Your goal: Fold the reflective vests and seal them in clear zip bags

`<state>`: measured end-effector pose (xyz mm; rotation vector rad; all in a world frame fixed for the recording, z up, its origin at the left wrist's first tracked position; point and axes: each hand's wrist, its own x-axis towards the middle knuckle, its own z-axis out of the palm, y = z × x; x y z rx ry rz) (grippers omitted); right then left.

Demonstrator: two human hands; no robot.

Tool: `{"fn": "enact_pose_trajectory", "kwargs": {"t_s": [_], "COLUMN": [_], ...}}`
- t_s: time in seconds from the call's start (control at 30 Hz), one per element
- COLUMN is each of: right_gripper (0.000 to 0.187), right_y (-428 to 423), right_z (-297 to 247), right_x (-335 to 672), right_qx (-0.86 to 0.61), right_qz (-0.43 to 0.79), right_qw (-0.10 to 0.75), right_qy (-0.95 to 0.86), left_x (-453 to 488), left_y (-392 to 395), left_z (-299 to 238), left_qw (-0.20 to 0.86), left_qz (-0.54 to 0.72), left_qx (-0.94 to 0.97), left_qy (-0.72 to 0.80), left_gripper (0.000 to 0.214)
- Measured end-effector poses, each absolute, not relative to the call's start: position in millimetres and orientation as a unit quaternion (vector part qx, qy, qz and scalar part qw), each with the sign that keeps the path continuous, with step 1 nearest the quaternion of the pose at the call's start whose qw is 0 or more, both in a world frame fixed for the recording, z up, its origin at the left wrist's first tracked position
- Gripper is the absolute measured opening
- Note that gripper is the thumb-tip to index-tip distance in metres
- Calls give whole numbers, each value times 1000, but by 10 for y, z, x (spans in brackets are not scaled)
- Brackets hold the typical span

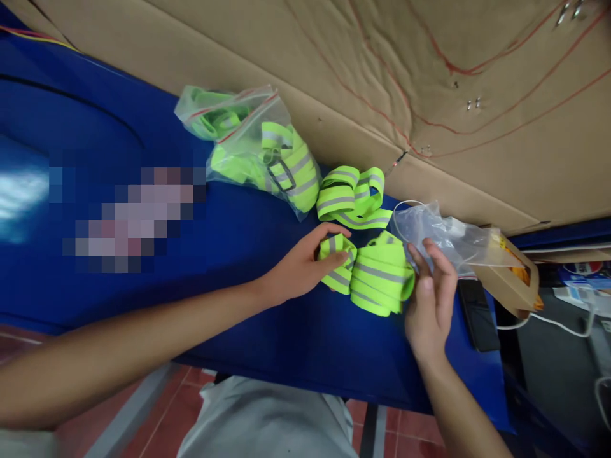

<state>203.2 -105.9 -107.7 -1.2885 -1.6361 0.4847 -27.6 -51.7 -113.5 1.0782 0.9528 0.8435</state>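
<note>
My left hand [312, 261] grips a small bundle of yellow-green reflective strap [338, 280], thumb on top and fingers behind. Touching that bundle on its right is a larger rolled reflective strap [382, 277] with grey stripes. My right hand [432, 299] is just right of the roll, fingers apart and raised, holding nothing that I can see. Behind both bundles lies a loosely looped strap [351, 194]. A clear zip bag [248, 149] packed with more straps and a dark buckle sits further back to the left.
A crumpled clear plastic bag [439, 232] lies beyond my right hand. A black phone [478, 315] rests near the right edge of the blue table [286, 346], beside an open cardboard box [513, 280]. Cardboard with red wires [382, 102] stands along the back. A pixelated patch covers the left.
</note>
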Motion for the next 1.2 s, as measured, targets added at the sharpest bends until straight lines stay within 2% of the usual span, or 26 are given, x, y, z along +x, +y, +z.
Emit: {"fn": "enact_pose_trajectory", "kwargs": {"t_s": [0.07,0.13,0.23,0.33,0.4,0.53,0.73,0.97,1.1,1.2], "right_gripper": [57,62,57,53,50,50,50,47,47,48], "right_y": [-1083,-1114,-1124,-1074,-1036,-1009,-985,-922,-914,-930], "right_z": [-1047,-1031,-1071,-1159,-1205,-1244,-1257,-1255,-1281,-1293], "right_x": [2032,2012,1989,2015,2050,2097,2109,2123,2089,2037], "right_qx": [-513,-512,-512,-502,-502,-501,-498,-493,-492,-486], "right_qz": [157,122,108,145,155,150,159,174,174,170], "right_qw": [446,349,233,219,215,208,202,197,210,219], "right_qy": [-717,-775,-819,-824,-823,-826,-828,-830,-827,-829], "left_x": [-309,-327,-356,-511,-738,-1383,-1920,-1905,-1566,-1047], "left_y": [-510,-517,-546,-609,-683,-857,-966,-954,-1160,-1383], "left_z": [-1107,-1056,-948,-841,-810,-922,-1234,-1202,-1183,-1176], "left_qw": [642,577,379,207,132,12,-14,-28,22,37], "left_qz": [340,296,229,188,203,219,170,187,248,235], "left_qx": [541,630,779,835,818,721,698,706,782,871], "left_qy": [424,426,443,473,522,658,696,683,571,431], "left_gripper": [38,34,35,45,56,64,71,66,58,56]}}
